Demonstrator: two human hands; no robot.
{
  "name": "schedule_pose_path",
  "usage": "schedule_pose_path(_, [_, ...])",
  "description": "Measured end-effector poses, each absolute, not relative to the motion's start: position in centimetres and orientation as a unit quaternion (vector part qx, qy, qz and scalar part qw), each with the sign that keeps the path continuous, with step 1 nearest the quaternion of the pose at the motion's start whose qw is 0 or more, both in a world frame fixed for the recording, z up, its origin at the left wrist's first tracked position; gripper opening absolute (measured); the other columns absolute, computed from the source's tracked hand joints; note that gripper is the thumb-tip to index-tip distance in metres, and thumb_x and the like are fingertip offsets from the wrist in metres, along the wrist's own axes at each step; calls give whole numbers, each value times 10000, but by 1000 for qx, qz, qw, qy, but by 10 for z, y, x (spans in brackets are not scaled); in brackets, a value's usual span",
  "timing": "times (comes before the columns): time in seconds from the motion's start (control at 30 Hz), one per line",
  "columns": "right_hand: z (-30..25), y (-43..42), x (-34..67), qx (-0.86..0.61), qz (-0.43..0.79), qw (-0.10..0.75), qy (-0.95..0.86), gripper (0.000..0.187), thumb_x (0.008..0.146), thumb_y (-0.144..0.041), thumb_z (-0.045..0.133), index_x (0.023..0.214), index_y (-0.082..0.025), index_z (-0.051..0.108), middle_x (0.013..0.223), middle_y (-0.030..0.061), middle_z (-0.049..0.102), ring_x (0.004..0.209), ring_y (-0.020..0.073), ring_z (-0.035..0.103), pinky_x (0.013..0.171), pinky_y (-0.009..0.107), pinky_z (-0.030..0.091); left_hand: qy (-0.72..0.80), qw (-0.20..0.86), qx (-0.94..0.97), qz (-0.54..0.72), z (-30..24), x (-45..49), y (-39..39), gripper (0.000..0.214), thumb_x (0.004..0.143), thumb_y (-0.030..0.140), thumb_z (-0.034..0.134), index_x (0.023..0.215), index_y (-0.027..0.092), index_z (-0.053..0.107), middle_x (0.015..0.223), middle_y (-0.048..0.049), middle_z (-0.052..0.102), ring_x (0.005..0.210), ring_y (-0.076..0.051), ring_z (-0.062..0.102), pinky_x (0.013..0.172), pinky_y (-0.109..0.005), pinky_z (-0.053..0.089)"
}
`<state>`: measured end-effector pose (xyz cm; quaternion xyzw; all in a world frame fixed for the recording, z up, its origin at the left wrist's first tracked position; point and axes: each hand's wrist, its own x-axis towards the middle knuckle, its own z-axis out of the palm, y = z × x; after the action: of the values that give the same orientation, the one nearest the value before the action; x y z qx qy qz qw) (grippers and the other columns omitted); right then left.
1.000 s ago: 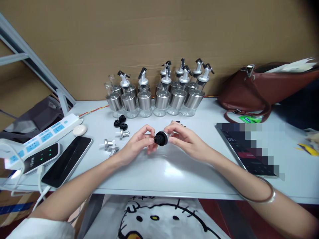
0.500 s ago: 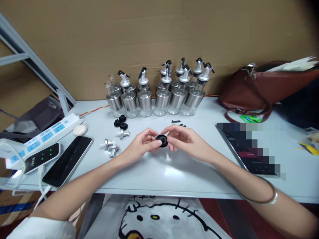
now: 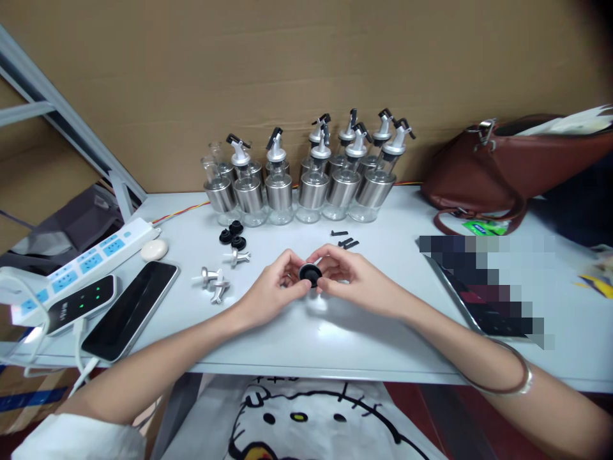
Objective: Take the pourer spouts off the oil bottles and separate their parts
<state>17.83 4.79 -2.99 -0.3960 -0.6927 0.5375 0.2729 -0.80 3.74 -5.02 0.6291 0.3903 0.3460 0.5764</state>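
Between my two hands is a round black stopper (image 3: 310, 275), its hollow face turned up toward me and a thin pale rim along its upper edge. My left hand (image 3: 280, 279) pinches it from the left with thumb and fingers. From the other side, my right hand (image 3: 342, 273) grips its right edge. Fingers hide whatever lies behind it. Left of my hands are several silver pourer spouts (image 3: 219, 286), and beyond them a cluster of black stoppers (image 3: 238, 242). Small black levers (image 3: 340, 233) lie just past my right hand.
Several glass bottles with steel bands (image 3: 279, 190) stand along the cardboard wall, most with pourers fitted. A phone (image 3: 130, 312), a power strip (image 3: 90, 262) and a round white case (image 3: 154, 250) are at left. On the right are a tablet (image 3: 472, 294) and a brown bag (image 3: 472, 169).
The black stopper has turned slightly in my fingers, and a pale rim shows along its top edge. My right fingertips have shifted a little; the black levers are more exposed.
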Motion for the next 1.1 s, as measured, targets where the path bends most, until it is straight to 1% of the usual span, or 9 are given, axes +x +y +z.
schedule_pose_path(0.07, [-31, 47, 177, -401, 550, 261, -685, 240, 715, -192, 559, 945, -187, 490, 726, 11, 638, 681, 152, 609, 637, 285, 459, 397, 559, 643, 342, -52, -9, 37, 210, 793, 313, 603, 873, 183, 459, 810, 9, 505, 716, -112, 465, 667, -268, 362])
schedule_pose_path(0.13, [-33, 45, 176, -403, 551, 256, -685, 211, 705, -183, 537, 908, -189, 481, 713, 10, 633, 662, 153, 603, 632, 292, 454, 398, 549, 652, 339, -53, -10, 37, 202, 788, 298, 602, 867, 186, 454, 806, 11, 501, 713, -112, 458, 668, -268, 363])
schedule_pose_path(0.3, [-32, 43, 175, -409, 507, 266, -710, 164, 681, -167, 520, 824, -202, 446, 734, -2, 606, 648, 132, 559, 593, 264, 413, 396, 528, 674, 331, -52, -10, 37, 181, 787, 273, 591, 883, 191, 461, 841, 4, 521, 738, -118, 475, 676, -263, 376])
schedule_pose_path(0.43, [-31, 41, 174, -430, 457, 261, -733, 165, 684, -179, 531, 812, -206, 431, 712, -18, 577, 609, 116, 510, 541, 242, 368, 389, 510, 694, 326, -50, -9, 37, 177, 798, 278, 565, 909, 188, 459, 890, -20, 536, 775, -134, 502, 691, -275, 400])
schedule_pose_path(0.57, [-31, 40, 174, -426, 450, 250, -744, 164, 694, -183, 527, 819, -207, 423, 667, -39, 544, 574, 104, 475, 523, 232, 341, 392, 503, 702, 318, -49, -9, 35, 182, 781, 263, 565, 901, 181, 456, 866, -20, 520, 774, -144, 508, 710, -298, 416])
schedule_pose_path(0.77, [-30, 41, 175, -415, 452, 247, -750, 157, 723, -192, 504, 863, -201, 435, 712, -22, 569, 611, 109, 489, 536, 230, 346, 387, 513, 695, 322, -50, -9, 35, 180, 790, 273, 554, 898, 186, 439, 886, -19, 514, 772, -140, 502, 709, -299, 418])
schedule_pose_path(0.87, [-30, 42, 176, -413, 452, 243, -752, 177, 728, -191, 497, 896, -197, 443, 732, -12, 585, 614, 112, 490, 536, 230, 349, 401, 511, 688, 323, -50, -8, 35, 186, 783, 272, 560, 889, 190, 430, 867, -11, 511, 759, -135, 494, 704, -292, 412])
schedule_pose_path(0.97, [-31, 42, 175, -407, 457, 240, -754, 173, 723, -184, 499, 885, -196, 440, 737, -5, 589, 623, 116, 503, 546, 234, 362, 407, 511, 687, 318, -49, -7, 36, 194, 759, 254, 566, 882, 193, 429, 831, 0, 506, 741, -133, 484, 696, -288, 402])
schedule_pose_path(1.1, [-30, 40, 173, -408, 448, 243, -758, 165, 692, -149, 509, 825, -205, 429, 664, -37, 548, 582, 102, 479, 525, 219, 349, 415, 506, 688, 313, -48, -6, 35, 213, 700, 203, 572, 853, 198, 424, 743, 31, 470, 679, -116, 441, 647, -262, 379])
